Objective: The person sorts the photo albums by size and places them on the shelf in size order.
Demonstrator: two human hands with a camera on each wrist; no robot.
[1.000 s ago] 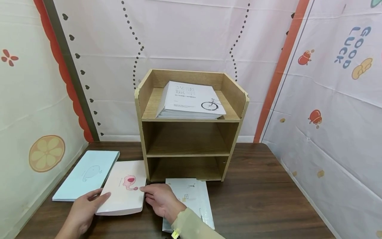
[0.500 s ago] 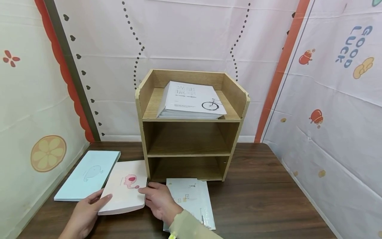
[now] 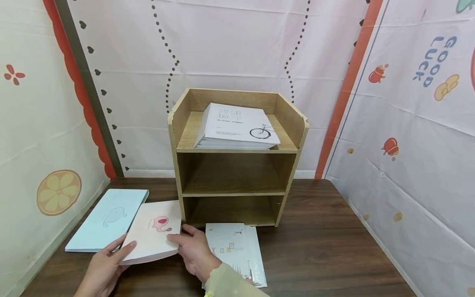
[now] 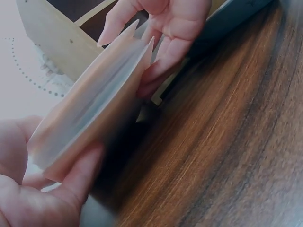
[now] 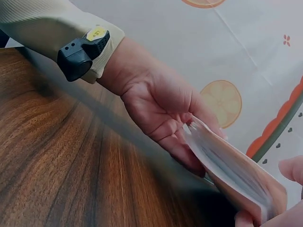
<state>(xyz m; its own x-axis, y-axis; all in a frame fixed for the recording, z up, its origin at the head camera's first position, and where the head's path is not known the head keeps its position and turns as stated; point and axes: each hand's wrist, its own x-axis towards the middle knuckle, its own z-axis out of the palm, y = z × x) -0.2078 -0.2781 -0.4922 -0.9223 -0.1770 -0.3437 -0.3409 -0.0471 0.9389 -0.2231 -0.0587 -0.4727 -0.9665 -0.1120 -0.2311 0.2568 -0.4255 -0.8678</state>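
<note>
A pale pink notebook (image 3: pixel 154 235) with a pink elephant on its cover is held between both hands, its near end raised off the table. My left hand (image 3: pixel 105 264) grips its lower left side, thumb on the cover and fingers beneath. On the opposite side my right hand (image 3: pixel 198 251) pinches the edge, its thumb on the cover. The page edges (image 4: pixel 102 97) face the left wrist view, slightly fanned. Behind it to the left lies a light blue notebook (image 3: pixel 107 218) with a whale, partly overlapped. White booklets (image 3: pixel 237 251) lie right of my right hand, partly hidden by it.
A three-level wooden shelf (image 3: pixel 233 193) stands at the table's middle, close behind the notebooks. On its top rests a thick white book stack (image 3: pixel 239 126) with a bicycle drawing. Printed cloth (image 3: pixel 237 45) walls in the dark wooden table (image 3: pixel 319 247).
The right hand has shifted slightly left, its thumb further onto the pink notebook's cover. The notebook's near edge has risen a little. The other books and the shelf stay put.
</note>
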